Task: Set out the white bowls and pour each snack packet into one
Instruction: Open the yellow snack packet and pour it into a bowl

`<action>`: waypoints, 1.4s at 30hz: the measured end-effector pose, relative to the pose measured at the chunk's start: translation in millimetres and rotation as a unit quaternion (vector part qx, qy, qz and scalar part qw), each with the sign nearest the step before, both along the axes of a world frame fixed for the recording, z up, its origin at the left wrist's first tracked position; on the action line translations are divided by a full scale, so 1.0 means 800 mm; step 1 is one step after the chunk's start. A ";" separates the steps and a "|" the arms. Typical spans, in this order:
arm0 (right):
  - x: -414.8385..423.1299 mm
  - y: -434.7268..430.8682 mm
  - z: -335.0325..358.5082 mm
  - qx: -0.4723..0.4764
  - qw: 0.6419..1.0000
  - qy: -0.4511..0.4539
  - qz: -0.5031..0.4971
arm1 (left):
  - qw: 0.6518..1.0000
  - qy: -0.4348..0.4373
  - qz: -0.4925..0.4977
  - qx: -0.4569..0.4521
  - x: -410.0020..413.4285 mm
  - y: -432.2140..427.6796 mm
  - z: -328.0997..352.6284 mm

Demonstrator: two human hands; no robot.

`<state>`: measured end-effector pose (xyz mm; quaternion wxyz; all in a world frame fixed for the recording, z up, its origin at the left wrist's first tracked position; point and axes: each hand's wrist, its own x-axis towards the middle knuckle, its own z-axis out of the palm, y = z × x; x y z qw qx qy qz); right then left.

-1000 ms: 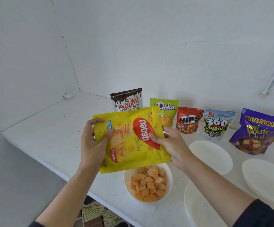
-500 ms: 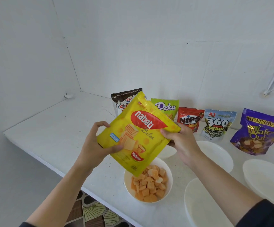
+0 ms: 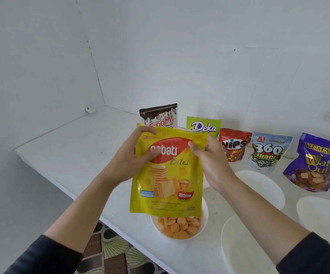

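Yellow foil Nabati Bites packet (image 3: 168, 175) hangs upright in your grip above the small white bowl (image 3: 204, 218) of orange wafer cubes (image 3: 179, 227), which sits close to the shelf's front edge. Your left hand (image 3: 128, 161) pinches the packet's top left corner, thumb across the red logo; your right hand (image 3: 211, 161) pinches the top right corner, fingers curled closed on the foil. Three more white bowls (image 3: 259, 186) lie to the right on the white shelf (image 3: 71, 147). Along the back wall stand five other packets: brown Soomi (image 3: 160, 115), green Deka (image 3: 203, 125), red Nips (image 3: 234, 145), blue 360 Kuaci (image 3: 268, 151) and purple wafer pouch (image 3: 318, 163).
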<state>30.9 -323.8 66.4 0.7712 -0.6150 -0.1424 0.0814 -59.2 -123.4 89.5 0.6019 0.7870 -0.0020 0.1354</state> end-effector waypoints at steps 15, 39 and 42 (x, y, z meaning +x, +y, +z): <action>-0.039 0.058 0.020 -0.055 0.986 -0.126 0.092 | 0.971 -0.042 0.211 -0.104 -0.077 0.029 0.019; -0.311 0.466 -0.182 -0.235 0.891 -0.214 0.323 | 0.828 0.112 0.528 -0.150 -0.466 0.295 -0.183; -0.318 0.501 -0.249 -0.265 0.882 -0.187 0.343 | 0.816 0.133 0.540 -0.157 -0.473 0.323 -0.246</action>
